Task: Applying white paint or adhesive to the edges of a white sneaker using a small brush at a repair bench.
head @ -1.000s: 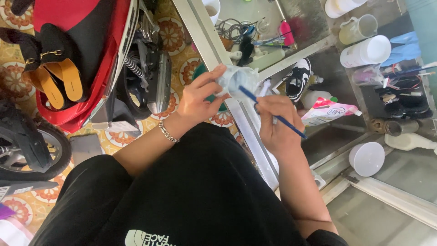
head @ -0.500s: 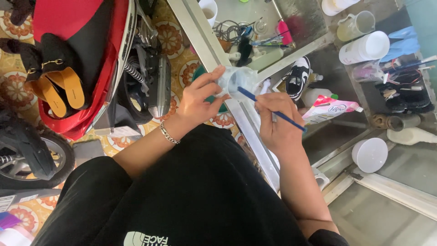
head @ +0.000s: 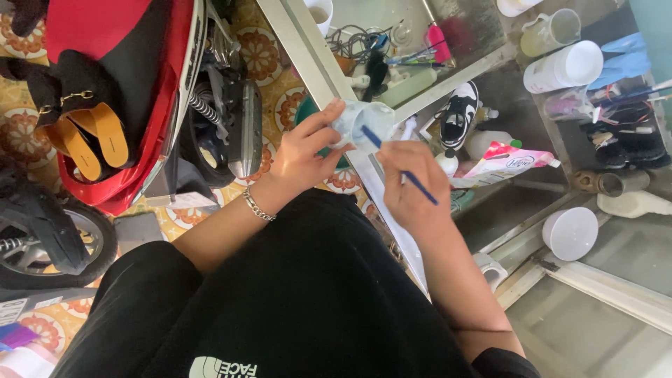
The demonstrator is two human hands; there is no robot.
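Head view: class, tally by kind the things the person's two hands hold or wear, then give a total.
pale cup, held in the left hand: 1
blue brush, held in the right hand: 1
silver bracelet, on the left wrist: 1
Total: 3

The floor (head: 262, 52) was tiled in yellow with round orange flower patterns. A red and black scooter (head: 133, 84) stood at the left, a pair of black sandals (head: 77, 119) resting on its seat. A glass-topped cabinet (head: 448, 42) with a pale metal frame ran along the right, its shelves crowded with white cups (head: 563, 66), bottles and shoes (head: 458, 115). Soft daylight fell evenly, without hard shadows.
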